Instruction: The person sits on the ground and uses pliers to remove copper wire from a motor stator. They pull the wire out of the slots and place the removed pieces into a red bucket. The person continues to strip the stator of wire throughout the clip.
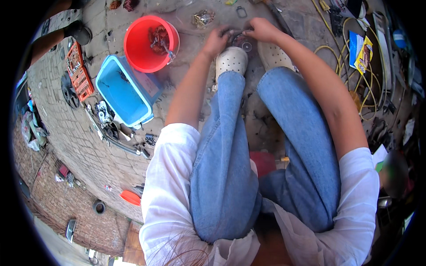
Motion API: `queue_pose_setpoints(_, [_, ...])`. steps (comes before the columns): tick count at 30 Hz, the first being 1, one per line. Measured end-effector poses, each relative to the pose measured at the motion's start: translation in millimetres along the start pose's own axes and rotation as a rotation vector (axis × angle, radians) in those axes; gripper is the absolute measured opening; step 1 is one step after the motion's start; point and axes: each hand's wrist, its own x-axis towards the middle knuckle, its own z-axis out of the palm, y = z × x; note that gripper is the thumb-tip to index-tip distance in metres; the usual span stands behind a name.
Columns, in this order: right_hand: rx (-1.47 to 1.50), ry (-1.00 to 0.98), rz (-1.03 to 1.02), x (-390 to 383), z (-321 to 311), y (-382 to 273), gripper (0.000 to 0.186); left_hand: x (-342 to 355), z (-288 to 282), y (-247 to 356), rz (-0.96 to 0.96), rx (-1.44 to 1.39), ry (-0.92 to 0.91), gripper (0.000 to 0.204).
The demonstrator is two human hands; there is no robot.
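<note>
My left hand (217,41) is closed on the near-left side of a dark round part (243,43) with a small pale ring at its middle. From the other side my right hand (262,30) grips the same part, its thumb and fingers bent toward it. The part sits low between my pale clogs, just beyond the left clog (231,61). Its underside is hidden, and its exact kind is too dark to make out. Beyond my left hand lies a small heap of brassy bits (203,18) on the paving.
Left of my arm stand a red bucket (133,46) holding a reddish tangle and a blue bin (144,99). An orange tool case (80,73) lies farther left, near another person's shoe (79,33). Yellow cable (339,55) and scrap crowd the right side.
</note>
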Motion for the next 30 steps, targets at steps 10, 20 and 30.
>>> queue_pose_setpoints(10, [-0.053,-0.016,0.220,13.6,19.5,-27.3,0.045,-5.7,7.6,25.5,-0.349,-0.767,0.157,0.015])
queue_pose_setpoints(20, [-0.043,-0.056,0.340,24.5,19.4,-48.6,0.042,-21.8,-5.2,61.2,-0.286,-0.695,0.121,0.029])
queue_pose_setpoints(30, [-0.068,0.003,0.118,25.3,22.1,-32.2,0.036,-10.4,7.3,64.6,-0.313,-0.692,0.222,0.047])
